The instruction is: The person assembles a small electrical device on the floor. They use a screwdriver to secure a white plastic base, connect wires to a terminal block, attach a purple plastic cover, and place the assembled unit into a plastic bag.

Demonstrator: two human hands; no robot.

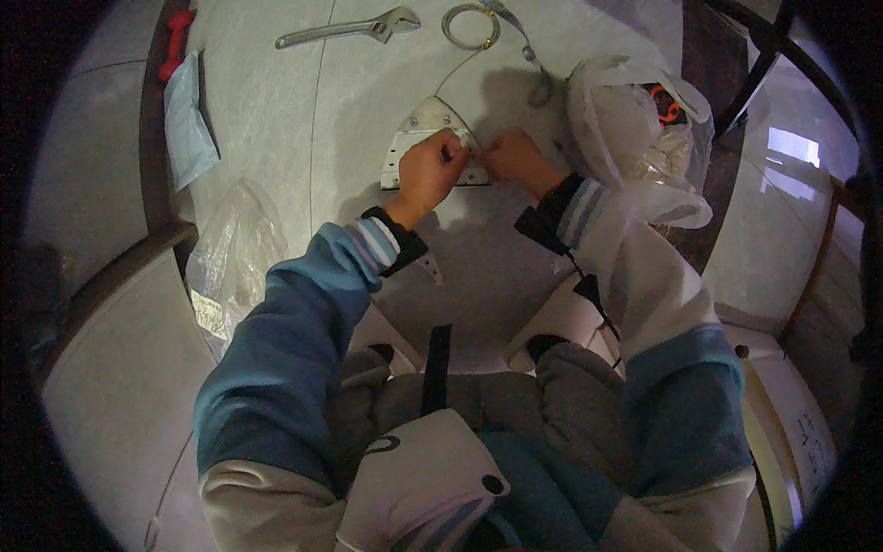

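Observation:
A pale, roughly triangular metal plate (416, 122) with holes and screws lies on the light surface. My left hand (429, 175) is closed in a fist over its near part; what its fingers hold is hidden. Just to the right, my right hand (520, 158) is closed, its fingertips pinching near the plate's right edge where a thin wire (448, 79) arrives. That wire comes down from a coil of wire (471, 28) and bends round the plate's tip. Between both hands shows a small whitish bit, too small to name.
An adjustable wrench (349, 29) lies at the far left, and a grey strap (526, 48) beside the coil. A white plastic bag (598, 101) with things inside stands right. On the left are a red dumbbell-shaped thing (175, 44), a pale blue packet (189, 124) and a clear plastic bag (235, 239).

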